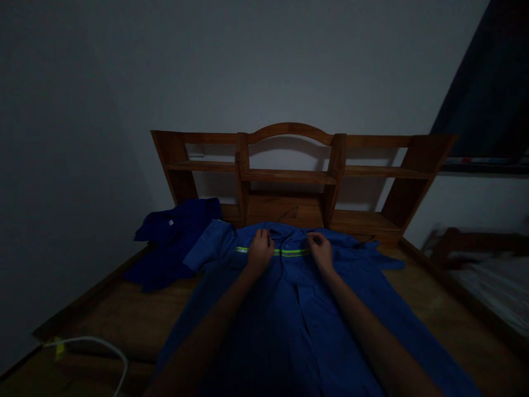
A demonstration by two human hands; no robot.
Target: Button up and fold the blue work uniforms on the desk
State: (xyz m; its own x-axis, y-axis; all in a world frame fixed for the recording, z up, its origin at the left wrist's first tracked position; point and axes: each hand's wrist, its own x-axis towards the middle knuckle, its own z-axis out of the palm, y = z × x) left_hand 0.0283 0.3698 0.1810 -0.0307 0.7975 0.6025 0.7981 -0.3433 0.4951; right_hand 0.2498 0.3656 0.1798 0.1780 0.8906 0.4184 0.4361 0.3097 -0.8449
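A blue work shirt (264, 320) with a yellow-green and grey reflective stripe across its chest lies spread out, its collar end away from me. My left hand (260, 249) is closed at the upper chest, just left of the collar, its fingers curled on the cloth. To the right of the collar, my right hand (322, 249) is closed too, thumb and fingertips pinching the fabric near the shoulder. The view is dim, so the exact grip under the fingers is hard to make out. The shirt's front opening shows between my forearms.
A darker blue garment (182, 237) lies bunched at the left on the wooden surface (124, 314). Behind stands a wooden headboard with shelves (289, 176). A white cable (103, 343) curves at the lower left. Another bed (491, 281) is partly visible at the right, below a dark curtain (487, 94).
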